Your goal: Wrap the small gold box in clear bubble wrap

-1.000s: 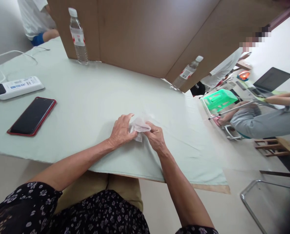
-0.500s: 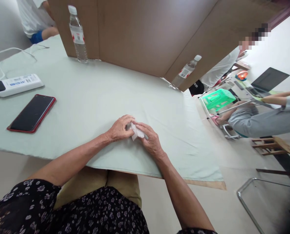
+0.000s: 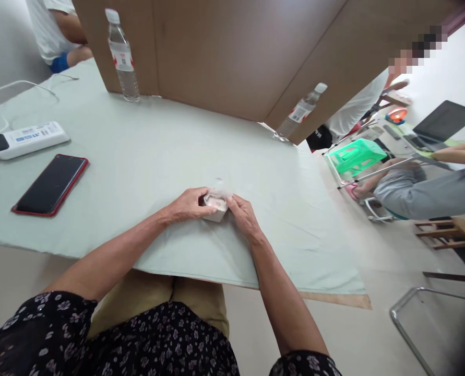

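Observation:
Near the front of the cloth-covered table (image 3: 169, 151), my left hand (image 3: 189, 205) grips a small whitish block-shaped packet (image 3: 216, 213) from its left side, thumb across the front. Thin, whitish, see-through wrapping (image 3: 218, 191) stands up from the packet's top and is smeared by motion. Fingers of my right hand (image 3: 243, 213) are pinched together at the wrapping's right edge. What the packet contains cannot be made out.
A red-cased phone (image 3: 51, 184) and a white power bank-like device (image 3: 28, 140) with a cable lie left. Water bottles (image 3: 123, 62) (image 3: 302, 110) stand before a cardboard screen (image 3: 212, 57). At right are a green stool (image 3: 355, 156), a laptop (image 3: 445, 122) and other people.
The packet has turned so its block-like front shows, and the wrapping now rises above it. My right hand has shifted slightly right, from around the packet to its wrapping's edge.

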The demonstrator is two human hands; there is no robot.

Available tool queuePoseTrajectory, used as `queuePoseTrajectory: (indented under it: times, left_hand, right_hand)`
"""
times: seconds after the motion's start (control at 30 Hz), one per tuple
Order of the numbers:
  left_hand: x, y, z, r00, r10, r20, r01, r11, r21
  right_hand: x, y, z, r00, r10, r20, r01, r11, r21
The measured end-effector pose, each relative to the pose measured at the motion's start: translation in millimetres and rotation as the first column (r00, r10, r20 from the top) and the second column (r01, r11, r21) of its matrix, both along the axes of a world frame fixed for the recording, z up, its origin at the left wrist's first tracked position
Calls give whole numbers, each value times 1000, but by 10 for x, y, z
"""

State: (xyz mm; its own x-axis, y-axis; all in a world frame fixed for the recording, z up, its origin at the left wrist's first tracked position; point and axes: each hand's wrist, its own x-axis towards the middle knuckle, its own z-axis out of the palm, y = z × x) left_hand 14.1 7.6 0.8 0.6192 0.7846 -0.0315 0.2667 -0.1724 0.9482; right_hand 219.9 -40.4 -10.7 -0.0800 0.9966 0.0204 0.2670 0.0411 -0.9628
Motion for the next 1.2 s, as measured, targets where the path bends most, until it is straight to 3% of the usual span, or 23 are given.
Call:
queuePoseTrajectory:
  times: [0.17, 0.27, 0.47, 0.7, 0.97, 1.2]
  left_hand:
    - [24, 7, -11, 996, 78, 37, -74, 992, -102]
    - [14, -2, 40, 995, 55, 86, -40, 984, -172]
    - [-79, -23, 162, 996, -30, 79, 53, 950, -308]
    - [-116, -14, 161, 996, 0, 90, 29, 946, -322]
    - [-101, 21, 88, 995, 7, 104, 24, 954, -300]
    - [-109, 20, 125, 1000, 9, 13, -6, 981, -196]
  right_hand:
    - [63, -16, -9, 992, 112, -54, -113, 994, -8]
    - [67, -20, -34, 996, 88, -4, -88, 996, 18]
    - [23, -70, -28, 991, 124, -58, -127, 991, -51]
    - [-56, -99, -13, 993, 69, 92, -72, 997, 39]
    - [-164, 190, 47, 997, -34, -66, 30, 998, -62]
    - [-290, 261, -29, 977, -127, -170, 129, 992, 1]
